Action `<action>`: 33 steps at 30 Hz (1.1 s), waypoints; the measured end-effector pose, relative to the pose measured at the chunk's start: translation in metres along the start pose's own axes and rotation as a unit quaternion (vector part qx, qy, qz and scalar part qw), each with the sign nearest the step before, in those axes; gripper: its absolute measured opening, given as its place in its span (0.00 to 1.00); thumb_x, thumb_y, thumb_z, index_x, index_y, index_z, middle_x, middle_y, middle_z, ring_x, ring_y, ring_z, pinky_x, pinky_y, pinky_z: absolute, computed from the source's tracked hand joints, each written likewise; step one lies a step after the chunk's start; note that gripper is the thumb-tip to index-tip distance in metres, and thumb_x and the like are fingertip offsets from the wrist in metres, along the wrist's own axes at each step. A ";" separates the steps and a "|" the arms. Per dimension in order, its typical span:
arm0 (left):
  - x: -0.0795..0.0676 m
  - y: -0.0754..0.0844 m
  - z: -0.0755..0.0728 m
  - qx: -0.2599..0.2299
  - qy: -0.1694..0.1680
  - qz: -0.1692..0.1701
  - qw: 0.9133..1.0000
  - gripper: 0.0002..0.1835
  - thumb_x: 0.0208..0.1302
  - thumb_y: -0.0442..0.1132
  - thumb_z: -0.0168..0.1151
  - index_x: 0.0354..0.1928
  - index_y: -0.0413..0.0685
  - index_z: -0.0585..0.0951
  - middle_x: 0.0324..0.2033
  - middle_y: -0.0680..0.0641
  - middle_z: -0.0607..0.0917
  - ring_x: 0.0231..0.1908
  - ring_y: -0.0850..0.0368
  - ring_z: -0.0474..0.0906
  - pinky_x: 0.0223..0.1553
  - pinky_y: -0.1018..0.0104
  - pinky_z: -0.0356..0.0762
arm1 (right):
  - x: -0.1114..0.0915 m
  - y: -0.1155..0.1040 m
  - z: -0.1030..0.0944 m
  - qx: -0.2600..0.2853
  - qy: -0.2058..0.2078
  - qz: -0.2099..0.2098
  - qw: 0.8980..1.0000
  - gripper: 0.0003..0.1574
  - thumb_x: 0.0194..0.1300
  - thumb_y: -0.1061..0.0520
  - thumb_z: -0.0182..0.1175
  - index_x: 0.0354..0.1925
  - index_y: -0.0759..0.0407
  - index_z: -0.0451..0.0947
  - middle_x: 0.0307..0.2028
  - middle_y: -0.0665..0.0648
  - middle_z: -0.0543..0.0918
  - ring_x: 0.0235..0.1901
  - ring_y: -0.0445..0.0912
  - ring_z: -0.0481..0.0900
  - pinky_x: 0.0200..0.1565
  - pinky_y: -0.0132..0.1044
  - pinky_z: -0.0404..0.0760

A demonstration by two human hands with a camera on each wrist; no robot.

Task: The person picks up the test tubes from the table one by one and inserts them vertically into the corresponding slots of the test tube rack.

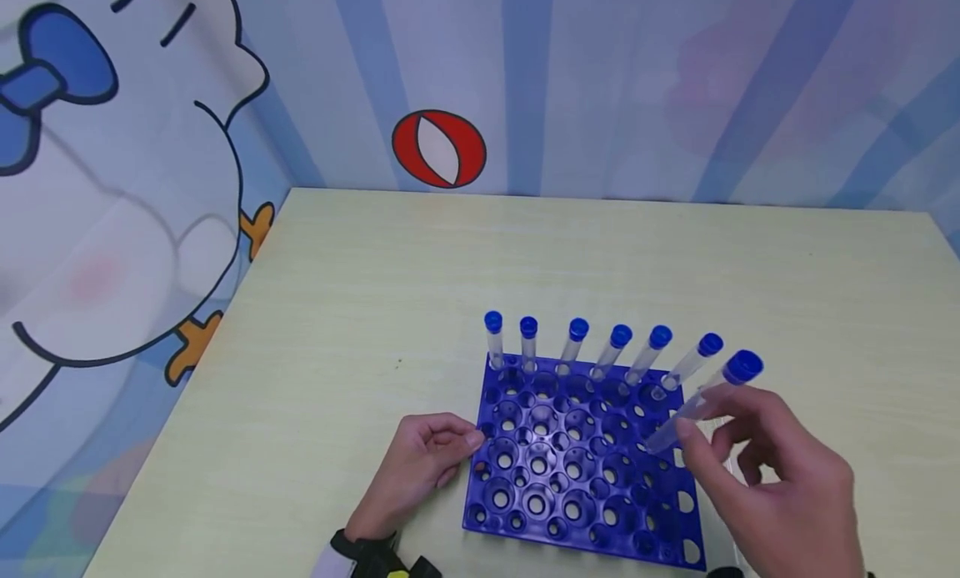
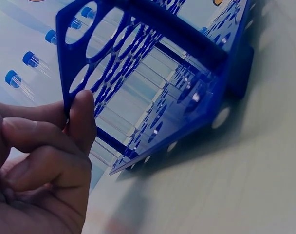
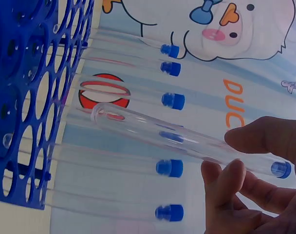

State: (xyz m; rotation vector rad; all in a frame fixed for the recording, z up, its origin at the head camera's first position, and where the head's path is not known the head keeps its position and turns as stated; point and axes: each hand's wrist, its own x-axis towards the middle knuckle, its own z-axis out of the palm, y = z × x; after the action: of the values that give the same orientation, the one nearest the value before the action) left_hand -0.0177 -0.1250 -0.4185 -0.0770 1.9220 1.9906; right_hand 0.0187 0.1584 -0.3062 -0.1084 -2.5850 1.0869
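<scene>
A blue plastic test tube rack [image 1: 558,439] stands on the table, its top full of round holes. Along its far edge several clear test tubes [image 1: 577,340] with blue caps are upright or slightly leaning in a row. My left hand [image 1: 429,457] pinches the rack's left edge between thumb and forefinger, as the left wrist view shows up close. Over the right side of the rack, my right hand [image 1: 795,478] grips a clear capped test tube [image 3: 157,134] by its upper part. That tube tilts, its rounded bottom out of the holes and the blue cap [image 1: 743,366] up.
The pale wooden table [image 1: 375,269] extends around the rack. Behind it rises a wall [image 1: 615,86] with blue stripes and cartoon figures, and another printed wall [image 1: 112,253] borders the left side. A black wrist strap [image 1: 367,549] is on the left wrist.
</scene>
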 end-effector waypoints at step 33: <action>0.000 0.001 -0.001 0.002 -0.006 -0.007 1.000 0.16 0.59 0.43 0.63 0.39 0.34 0.80 0.21 0.49 0.79 0.13 0.63 0.62 0.15 0.74 0.59 | 0.032 -0.044 0.084 0.057 -0.140 -0.198 0.969 0.13 0.55 0.57 0.65 0.41 0.55 0.78 0.30 0.49 0.81 0.22 0.34 0.71 0.22 0.27 0.70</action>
State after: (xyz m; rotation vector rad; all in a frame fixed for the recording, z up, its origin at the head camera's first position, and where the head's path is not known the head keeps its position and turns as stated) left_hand -0.0186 -0.1258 -0.4174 -0.0763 1.9123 1.9748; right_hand -0.0365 0.0766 -0.3207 0.6036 -2.6089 1.1557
